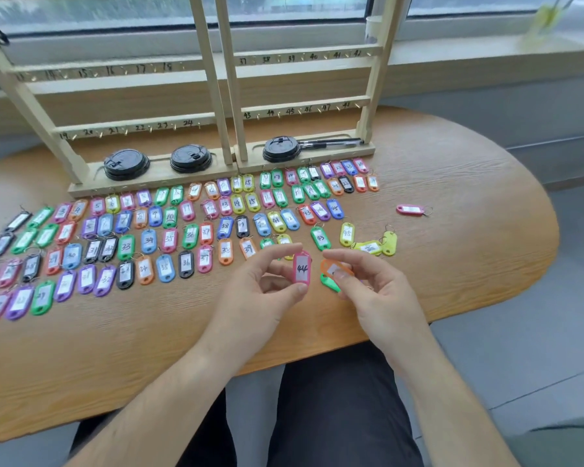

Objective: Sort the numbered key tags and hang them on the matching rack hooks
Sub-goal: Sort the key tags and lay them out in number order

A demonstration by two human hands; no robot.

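Dark trousers [334,416] and both forearms sit closest, at the near edge of the table [132,358].

L side of the top: rows of tags [142,241] lie flat, roughly in number order, from the L edge to the centre. Rack [216,106] stands behind them w/ numbered hooks, none loaded as far as I can see.

Left hand [263,288] pinches pink tag 44 [301,268] upright btwn thumb and forefinger, number facing the camera, just above the wood. Right hand [368,288] is just beside it, fingers curled on an orange tag [334,267] and a green tag [329,283]; their numbers aren't readable.

Step looks like sorting, not hanging. Next move, prob: lay 44 in the gap btwn green 43 [320,238] and yellow 45 [347,234]. Alt: take it to hook 44 [271,113] on the lower R rail.

Room: bare wood under and R of the hands. Yellow pile [373,247] sits just behind the R hand. Lone pink tag [410,210] lies well apart, near the curved R edge.

Any reach to the rack passes over the rows, so a low wrist could scatter them. Black lid [280,149] and pens [331,142] sit on the rack base below that rail.
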